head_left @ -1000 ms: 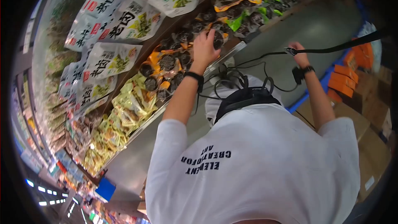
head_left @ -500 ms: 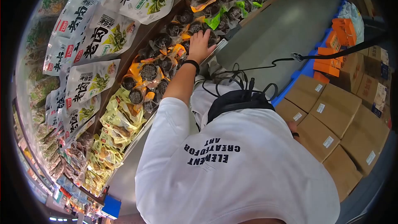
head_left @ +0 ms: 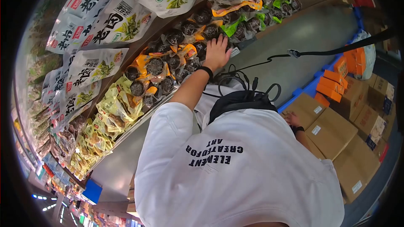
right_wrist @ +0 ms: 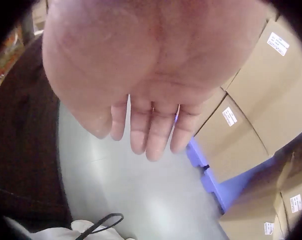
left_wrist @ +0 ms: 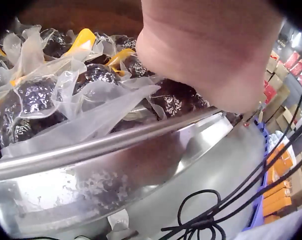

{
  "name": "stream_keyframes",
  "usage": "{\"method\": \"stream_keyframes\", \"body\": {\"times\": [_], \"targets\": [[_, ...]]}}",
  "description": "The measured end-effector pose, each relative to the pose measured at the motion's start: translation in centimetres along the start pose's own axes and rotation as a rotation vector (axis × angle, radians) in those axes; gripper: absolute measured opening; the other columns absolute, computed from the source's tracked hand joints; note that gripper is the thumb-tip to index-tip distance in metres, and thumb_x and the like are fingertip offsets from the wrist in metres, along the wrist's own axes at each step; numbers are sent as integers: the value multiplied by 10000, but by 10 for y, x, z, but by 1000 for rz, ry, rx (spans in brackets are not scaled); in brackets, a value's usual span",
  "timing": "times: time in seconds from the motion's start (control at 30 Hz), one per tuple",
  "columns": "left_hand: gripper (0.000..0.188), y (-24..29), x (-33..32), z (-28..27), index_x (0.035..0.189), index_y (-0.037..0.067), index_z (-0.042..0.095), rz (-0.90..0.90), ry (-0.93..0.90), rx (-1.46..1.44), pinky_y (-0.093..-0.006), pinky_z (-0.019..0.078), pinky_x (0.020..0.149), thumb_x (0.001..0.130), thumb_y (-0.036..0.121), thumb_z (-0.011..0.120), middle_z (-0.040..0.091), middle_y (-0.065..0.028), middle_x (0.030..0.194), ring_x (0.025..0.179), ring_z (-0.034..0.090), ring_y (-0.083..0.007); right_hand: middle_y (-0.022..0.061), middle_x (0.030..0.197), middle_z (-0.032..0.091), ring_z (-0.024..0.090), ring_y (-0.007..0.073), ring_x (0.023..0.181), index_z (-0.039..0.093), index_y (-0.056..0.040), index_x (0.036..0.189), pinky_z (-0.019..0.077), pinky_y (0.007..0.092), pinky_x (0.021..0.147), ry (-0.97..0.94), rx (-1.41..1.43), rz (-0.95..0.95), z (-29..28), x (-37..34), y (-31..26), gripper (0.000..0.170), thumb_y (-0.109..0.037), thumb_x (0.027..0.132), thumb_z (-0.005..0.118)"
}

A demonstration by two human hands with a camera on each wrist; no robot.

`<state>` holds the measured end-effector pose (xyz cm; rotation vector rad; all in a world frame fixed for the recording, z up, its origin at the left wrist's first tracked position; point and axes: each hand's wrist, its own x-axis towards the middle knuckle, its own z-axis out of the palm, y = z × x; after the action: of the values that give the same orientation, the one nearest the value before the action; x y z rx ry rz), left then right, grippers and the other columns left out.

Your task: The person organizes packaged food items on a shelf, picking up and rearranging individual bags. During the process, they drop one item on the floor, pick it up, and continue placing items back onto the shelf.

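Note:
In the head view my left hand [head_left: 216,53] lies palm down at the shelf's front edge, fingers extended over clear-wrapped dark round food packs [head_left: 201,49]. The left wrist view shows the heel of that hand [left_wrist: 206,60] above the metal rim, close to the shiny packs [left_wrist: 33,102]; its fingertips are hidden there. Low on my right side, my right hand [head_left: 291,118] is beside the cardboard boxes [head_left: 334,132]. Its palm [right_wrist: 151,65] and straight fingers fill the top of the right wrist view, over the grey floor, holding nothing.
White printed snack bags [head_left: 94,69] and yellow packets [head_left: 109,122] line the display on the left. A metal rail [left_wrist: 91,150] edges the shelf. Black cables [head_left: 235,75] and a strap [head_left: 336,50] cross before me. Orange boxes [head_left: 332,86] and a blue pallet [right_wrist: 213,187] are at right.
My left hand has gone from curled fingers at a dark round pack to lying flat with fingers extended. My right hand has come down from out in front to beside the cardboard boxes.

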<state>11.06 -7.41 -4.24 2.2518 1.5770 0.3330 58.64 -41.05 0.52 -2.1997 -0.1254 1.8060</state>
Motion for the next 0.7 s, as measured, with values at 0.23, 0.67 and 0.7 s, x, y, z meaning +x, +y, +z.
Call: {"method": "stream_keyframes", "body": {"times": [0.23,0.67,0.7], "targets": [[643,-2,-17,-14,1383,-35,373,127,-118,-80,-450,307,1083,911,379,511,333,-217,1463,1351,320,-373,38,806,564,559,158,602,539,-114,1057,429,296,457,91,-114,-98,-3,36,-38,180,-258,954,502],[675,-15,16,-7,1405,-63,337,4,-435,-197,-419,280,1121,935,411,441,265,-256,1497,1402,240,-381,58,894,613,599,172,649,557,-89,1085,473,304,516,139,-152,-58,14,44,-91,256,-283,919,544],[649,-17,13,-9,1383,-58,371,21,-387,-247,-422,284,1118,932,402,451,290,-264,1481,1389,263,-391,55,889,609,590,169,632,549,-85,1088,467,303,508,142,-166,-50,20,44,-97,261,-282,917,549]]}}
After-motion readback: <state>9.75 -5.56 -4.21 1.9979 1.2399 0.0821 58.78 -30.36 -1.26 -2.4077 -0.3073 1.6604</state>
